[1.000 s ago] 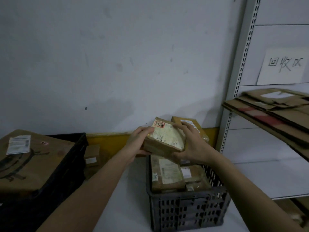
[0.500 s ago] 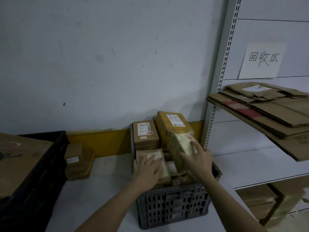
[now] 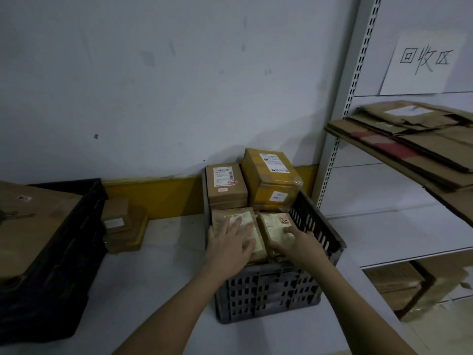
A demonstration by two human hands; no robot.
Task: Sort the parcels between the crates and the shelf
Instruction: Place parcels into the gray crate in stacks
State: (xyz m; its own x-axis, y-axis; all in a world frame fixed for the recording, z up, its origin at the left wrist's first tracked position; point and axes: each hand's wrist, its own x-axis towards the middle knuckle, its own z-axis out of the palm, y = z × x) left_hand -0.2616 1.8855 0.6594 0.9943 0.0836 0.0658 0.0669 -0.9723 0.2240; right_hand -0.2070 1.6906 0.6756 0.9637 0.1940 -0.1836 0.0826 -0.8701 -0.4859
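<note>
Right hand: grip closed around the taped kraft parcel at the grey crate's front right. Left hand: flat, fingers spread, pressing the neighbouring labelled parcel, holding nothing. Probably light, slightly yielding, tape slick; best gripped across the long edges.

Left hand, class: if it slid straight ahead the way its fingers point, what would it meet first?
Probably the small brown cardboard box standing behind the flat parcel under the left hand; depth is unclear.

Grey slatted plastic crate: four brown parcels inside. Left hand flat on front-left labelled parcel; right hand gripping front-right parcel.
</note>
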